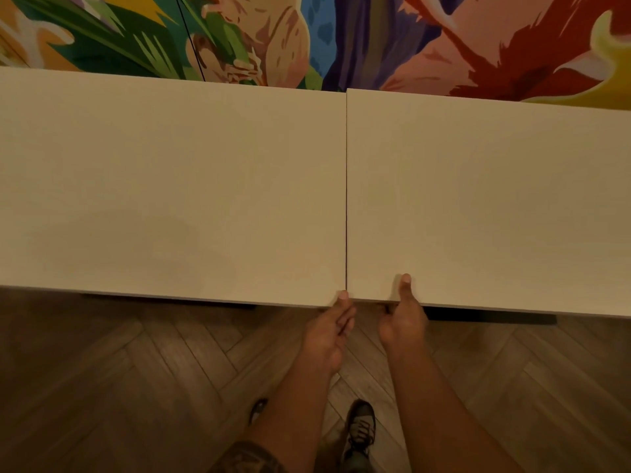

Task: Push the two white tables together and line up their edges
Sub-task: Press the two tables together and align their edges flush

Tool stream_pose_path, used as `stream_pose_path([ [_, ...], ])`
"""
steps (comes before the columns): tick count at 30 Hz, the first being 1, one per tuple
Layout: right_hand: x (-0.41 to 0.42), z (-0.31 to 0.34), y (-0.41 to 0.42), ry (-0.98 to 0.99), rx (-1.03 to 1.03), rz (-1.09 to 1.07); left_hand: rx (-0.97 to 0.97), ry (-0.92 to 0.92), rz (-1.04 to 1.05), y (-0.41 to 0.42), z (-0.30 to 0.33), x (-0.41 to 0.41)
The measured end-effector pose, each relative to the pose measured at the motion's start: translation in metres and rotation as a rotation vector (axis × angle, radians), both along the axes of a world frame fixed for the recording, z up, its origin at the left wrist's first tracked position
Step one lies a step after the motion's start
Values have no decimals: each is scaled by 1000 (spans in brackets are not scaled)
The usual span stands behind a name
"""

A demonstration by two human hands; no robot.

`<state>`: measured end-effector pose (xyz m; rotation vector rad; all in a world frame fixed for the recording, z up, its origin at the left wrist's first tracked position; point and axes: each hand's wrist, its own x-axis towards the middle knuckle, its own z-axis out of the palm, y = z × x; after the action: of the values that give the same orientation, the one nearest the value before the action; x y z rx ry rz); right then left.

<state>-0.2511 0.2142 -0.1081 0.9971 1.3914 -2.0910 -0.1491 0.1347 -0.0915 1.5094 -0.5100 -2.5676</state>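
Two white tables stand side by side with only a thin dark seam between them. The left table (pixel 170 186) and the right table (pixel 488 203) meet near the picture's middle. The left table's near edge sits slightly closer to me than the right table's at the seam. My left hand (pixel 333 331) grips the near right corner of the left table, thumb tip on top. My right hand (pixel 404 317) grips the near edge of the right table just beside the seam, thumb on the tabletop and fingers under it.
A colourful mural wall (pixel 307 39) runs right behind both tables. Wooden herringbone floor (pixel 119 377) lies on my side. My shoe (pixel 360 428) stands below the seam. Dark table frames (pixel 491 317) show under the near edges.
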Motion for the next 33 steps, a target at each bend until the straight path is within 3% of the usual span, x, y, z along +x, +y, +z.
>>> stream_pose_path([
  [10,-16,11,25,24,-192,-16,-27,-78,76,20,6,-35],
  [21,-2,8,35,81,-184,-36,-116,-70,3,23,-5,-30],
  [33,18,5,45,86,-185,-117,-88,-78,43,38,-14,-12],
])
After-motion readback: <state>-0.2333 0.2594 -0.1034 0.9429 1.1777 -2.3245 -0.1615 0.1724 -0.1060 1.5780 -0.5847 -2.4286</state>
